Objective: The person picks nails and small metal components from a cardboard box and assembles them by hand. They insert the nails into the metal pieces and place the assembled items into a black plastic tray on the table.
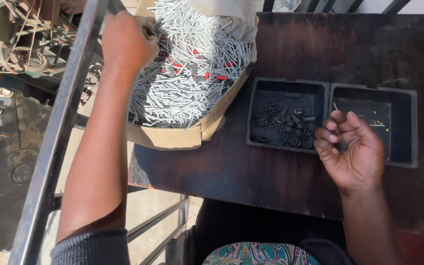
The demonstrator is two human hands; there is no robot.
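Note:
My left hand (126,41) reaches into a cardboard box (172,136) heaped with grey nails (187,73) and a few red bits; its fingers are curled in the pile, and what they grip is hidden. My right hand (352,149) hovers palm up at the near edge of two joined black trays, fingers curled loosely, and I cannot tell whether it holds anything. The left tray (286,83) holds several small dark round washers (285,122). The right tray (398,95) holds only a few tiny pieces.
The box and trays rest on a dark wooden table (320,49). A metal railing bar (60,127) runs diagonally on the left, with ground, sandals and scrap metal below it. A white plastic bag (226,14) lies over the box's far end.

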